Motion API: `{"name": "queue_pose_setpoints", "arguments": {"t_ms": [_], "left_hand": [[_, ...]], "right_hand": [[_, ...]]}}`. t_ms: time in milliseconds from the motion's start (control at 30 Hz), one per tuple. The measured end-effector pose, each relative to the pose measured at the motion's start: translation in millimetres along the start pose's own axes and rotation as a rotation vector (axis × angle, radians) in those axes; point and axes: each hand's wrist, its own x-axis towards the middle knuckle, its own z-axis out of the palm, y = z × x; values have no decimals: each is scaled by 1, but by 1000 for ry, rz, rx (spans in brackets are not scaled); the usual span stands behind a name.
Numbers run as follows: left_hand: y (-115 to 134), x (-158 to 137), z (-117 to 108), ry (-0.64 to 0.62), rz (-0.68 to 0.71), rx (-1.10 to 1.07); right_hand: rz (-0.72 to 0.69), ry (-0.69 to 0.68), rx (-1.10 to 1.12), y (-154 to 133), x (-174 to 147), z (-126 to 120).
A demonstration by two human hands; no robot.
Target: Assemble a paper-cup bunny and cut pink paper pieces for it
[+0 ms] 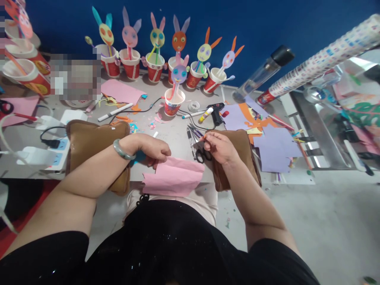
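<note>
My left hand, a bangle at its wrist, is closed with curled fingers at the upper left corner of a sheet of pink paper. That sheet overhangs the table's front edge above my lap. My right hand pinches a small orange paper piece, mostly hidden by the fingertips. Just left of this hand lie black-handled scissors and a pen. Beyond them stands a red paper cup with a purple rabbit face on straws.
Several rabbit-face cups line the blue wall. A black glue gun and yellow glue stick lie mid-table. Brown cushions flank my arms. Purple paper is at right, a power strip at left.
</note>
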Motion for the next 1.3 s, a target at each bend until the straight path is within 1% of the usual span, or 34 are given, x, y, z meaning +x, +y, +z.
{"name": "queue_pose_setpoints", "arguments": {"t_ms": [133,233,300,367,467,567,667,767,900,1033,1133,1233,1300], "left_hand": [[-4,0,-1,11,-2,-21],[-3,-2,-2,43,-28,-23],[-2,-2,-3,79,-54,-22],[-2,-3,-3,124,-74,-17],[-4,-4,-5,209,-107,4],[-5,-5,-7,304,-154,31],[-1,-7,-9,394,-187,53],[3,-9,-10,481,-210,80],[1,-5,-11,585,-218,130],[-8,3,-9,727,-222,233],[-11,6,-6,783,-251,323],[-4,7,-1,855,-292,397],[3,7,3,923,-347,399]], "right_hand": [[43,-71,90,-3,-4,3],[50,-128,141,-5,-8,4],[42,-154,150,-7,-10,4],[12,-163,111,-8,-12,5],[-43,-130,18,-8,-13,4],[-92,-34,-23,-3,-13,4],[-183,66,-72,4,-15,3],[-265,114,-141,8,-18,4],[-293,127,-202,6,-24,9],[-281,130,-198,4,-26,14],[-266,133,-194,6,-25,16],[-259,127,-251,7,-25,18],[-248,93,-292,8,-25,22]]}}
